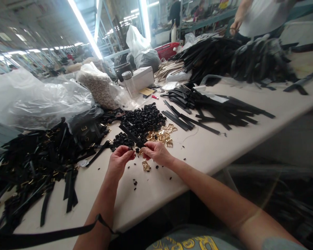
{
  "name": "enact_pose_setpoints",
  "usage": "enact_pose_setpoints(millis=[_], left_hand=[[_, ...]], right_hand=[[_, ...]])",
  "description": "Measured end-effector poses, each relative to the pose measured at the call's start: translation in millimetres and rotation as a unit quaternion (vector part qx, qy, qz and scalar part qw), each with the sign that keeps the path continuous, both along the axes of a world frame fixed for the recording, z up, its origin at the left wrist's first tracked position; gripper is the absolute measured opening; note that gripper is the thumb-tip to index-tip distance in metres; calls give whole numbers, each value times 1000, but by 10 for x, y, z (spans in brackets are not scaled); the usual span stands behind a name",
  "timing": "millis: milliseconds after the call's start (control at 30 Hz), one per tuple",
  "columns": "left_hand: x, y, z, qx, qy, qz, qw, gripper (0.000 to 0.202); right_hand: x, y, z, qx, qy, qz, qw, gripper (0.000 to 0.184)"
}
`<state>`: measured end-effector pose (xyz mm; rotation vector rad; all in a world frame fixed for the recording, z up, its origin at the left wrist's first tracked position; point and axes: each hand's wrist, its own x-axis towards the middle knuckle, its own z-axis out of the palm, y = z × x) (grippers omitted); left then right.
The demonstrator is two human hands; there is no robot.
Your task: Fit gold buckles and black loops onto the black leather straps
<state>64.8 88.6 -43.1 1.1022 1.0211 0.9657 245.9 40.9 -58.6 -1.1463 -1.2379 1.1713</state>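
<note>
My right hand (156, 152) is closed on a black strap (130, 133), which points up and left from my fingers. Close beside it, my left hand (120, 157) has thumb and fingers pinched together near the strap's lower end; what sits in that pinch is too small to make out. Just beyond both hands lies a heap of small black loops (143, 119). Gold buckles (160, 136) are piled at its right edge, and a few more gold buckles (146, 166) rest below my right hand.
At left spreads a big pile of black straps with gold buckles (41, 163). Loose black straps (211, 107) lie at right, with larger bundles (214, 55) behind. Plastic bags (41, 93), a clear bottle (129, 84) and a white box (143, 77) stand at the back. Another person's hand (236, 26) shows at upper right.
</note>
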Motion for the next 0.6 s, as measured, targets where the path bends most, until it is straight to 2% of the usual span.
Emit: enact_pose_setpoints(millis=[233,400,600], left_hand=[[31,-22,31,-32,-36,2,999,35],[70,-58,11,-33,-27,-15,999,34],[90,-51,-36,-11,-12,18,1000,34]], right_hand=[[-35,-15,-49,37,-50,-5,998,22],[-49,-37,-27,61,-137,-23,988,26],[-22,-53,46,60,-218,-33,974,22]])
